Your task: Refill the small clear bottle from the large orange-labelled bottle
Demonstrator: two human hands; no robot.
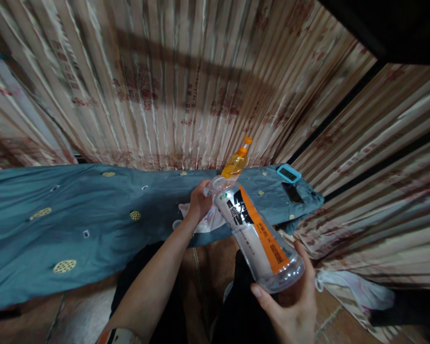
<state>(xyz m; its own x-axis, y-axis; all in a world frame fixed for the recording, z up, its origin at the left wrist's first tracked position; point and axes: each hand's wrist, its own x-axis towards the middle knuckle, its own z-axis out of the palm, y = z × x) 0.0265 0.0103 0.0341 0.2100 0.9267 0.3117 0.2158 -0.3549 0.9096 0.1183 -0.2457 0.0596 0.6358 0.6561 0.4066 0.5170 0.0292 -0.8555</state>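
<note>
Holding: right hand (290,298) cups the base of a bottle (258,234) — clear plastic, grey label with an orange stripe, tilted away.
Left hand (199,203): fingers closed round the bottle's neck.
Beyond: orange bottle (236,162) and blue device (288,173) on a teal cloth (75,215).

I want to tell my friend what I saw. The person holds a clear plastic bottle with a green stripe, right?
Not quite: the head view shows the clear plastic bottle has an orange stripe, not green. The right hand holds its base; the left hand grips its top.
</note>
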